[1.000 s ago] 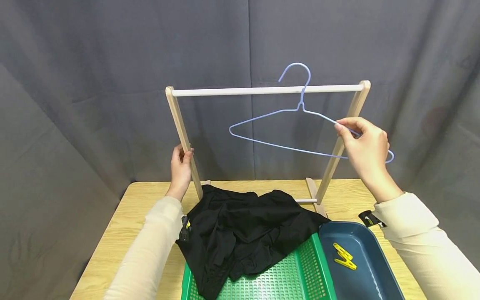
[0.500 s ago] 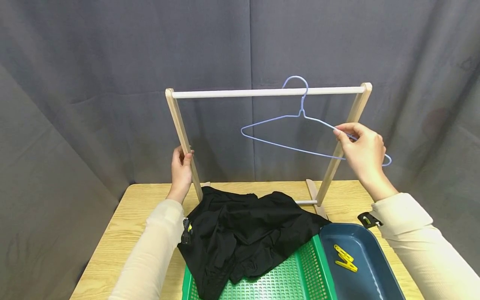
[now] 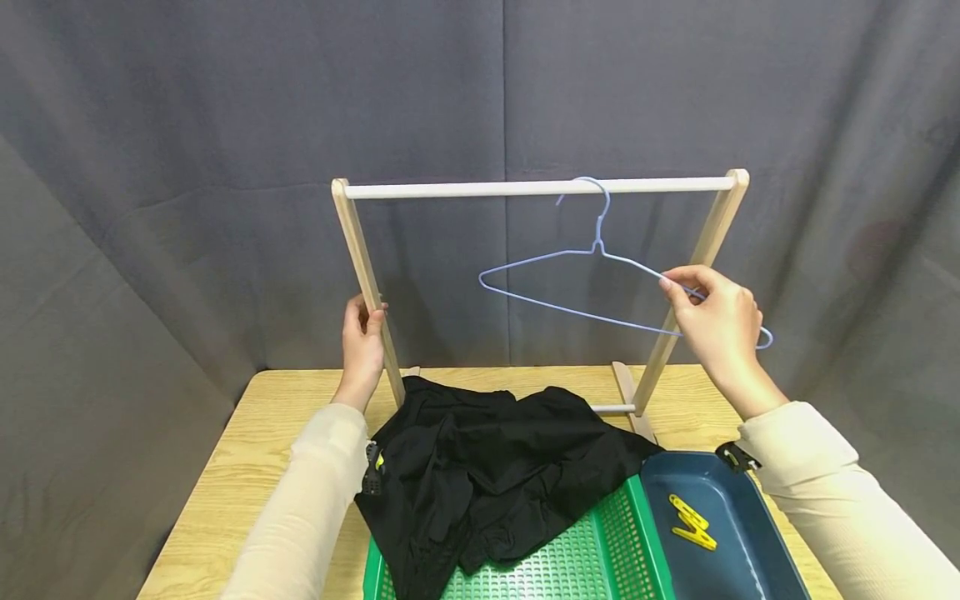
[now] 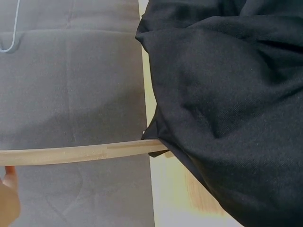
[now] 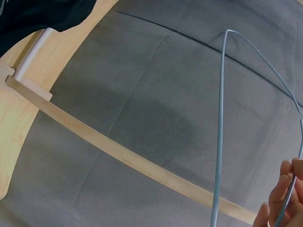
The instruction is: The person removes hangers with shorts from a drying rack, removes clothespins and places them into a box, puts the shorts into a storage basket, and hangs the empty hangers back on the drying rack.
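My right hand [image 3: 716,321] pinches the right shoulder of a light blue wire hanger [image 3: 558,308]. The hanger's hook loops over the white top bar [image 3: 465,190] of a small wooden garment rack, its tip showing below the bar. In the right wrist view, fingers [image 5: 279,194] curl round the hanger's wire. My left hand [image 3: 363,346] grips the rack's left post [image 3: 360,250], thumb in front and the other fingers partly hidden behind it. Only a bit of that hand [image 4: 8,196] shows in the left wrist view, just by the post.
A black garment [image 3: 502,458] lies draped over a green basket [image 3: 648,533] and the rack's base. To its right, a dark blue tray [image 3: 738,533] holds yellow clothespins [image 3: 692,523]. Everything stands on a wooden table [image 3: 225,492] before a grey curtain [image 3: 187,167].
My right hand has lowered the hanger and shifted it slightly; its hook was above the bar and now loops over it. My left hand keeps its grip on the post.
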Demonstrator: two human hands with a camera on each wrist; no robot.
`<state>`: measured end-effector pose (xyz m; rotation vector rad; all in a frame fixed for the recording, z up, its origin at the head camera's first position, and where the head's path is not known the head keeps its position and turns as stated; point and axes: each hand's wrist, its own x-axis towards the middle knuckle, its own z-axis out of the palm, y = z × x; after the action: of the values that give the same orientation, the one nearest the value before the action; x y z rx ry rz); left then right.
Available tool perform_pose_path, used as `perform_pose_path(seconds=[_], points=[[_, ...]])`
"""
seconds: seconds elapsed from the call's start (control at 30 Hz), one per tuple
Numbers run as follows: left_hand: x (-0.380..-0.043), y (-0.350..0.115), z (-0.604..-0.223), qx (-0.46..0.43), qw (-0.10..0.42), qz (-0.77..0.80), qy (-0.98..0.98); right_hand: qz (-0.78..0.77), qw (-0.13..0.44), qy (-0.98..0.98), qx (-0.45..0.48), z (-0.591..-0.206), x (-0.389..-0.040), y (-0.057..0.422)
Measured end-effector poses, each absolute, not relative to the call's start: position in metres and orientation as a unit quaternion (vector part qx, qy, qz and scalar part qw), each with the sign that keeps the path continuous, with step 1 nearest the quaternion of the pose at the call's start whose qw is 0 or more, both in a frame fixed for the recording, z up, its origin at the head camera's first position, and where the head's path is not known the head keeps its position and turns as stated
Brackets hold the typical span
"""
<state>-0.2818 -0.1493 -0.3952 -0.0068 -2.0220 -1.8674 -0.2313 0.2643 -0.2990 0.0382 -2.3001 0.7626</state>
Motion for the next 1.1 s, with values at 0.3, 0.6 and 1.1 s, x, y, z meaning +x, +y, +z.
perform_pose_path(seconds=[0.3, 0.6, 1.1], points=[[-0.278, -0.154, -0.396, 0.002, 0.185, -0.66, -0.728, 0.292, 0.333, -0.895, 0.047, -0.304, -0.231, 0.257], [-0.274, -0.155, -0.397, -0.006, 0.195, -0.651, -0.734, 0.276, 0.323, -0.902, 0.075, -0.31, -0.228, 0.251], [-0.271, -0.158, -0.396, -0.013, 0.178, -0.638, -0.749, 0.274, 0.302, -0.908, 0.091, -0.305, -0.217, 0.248]])
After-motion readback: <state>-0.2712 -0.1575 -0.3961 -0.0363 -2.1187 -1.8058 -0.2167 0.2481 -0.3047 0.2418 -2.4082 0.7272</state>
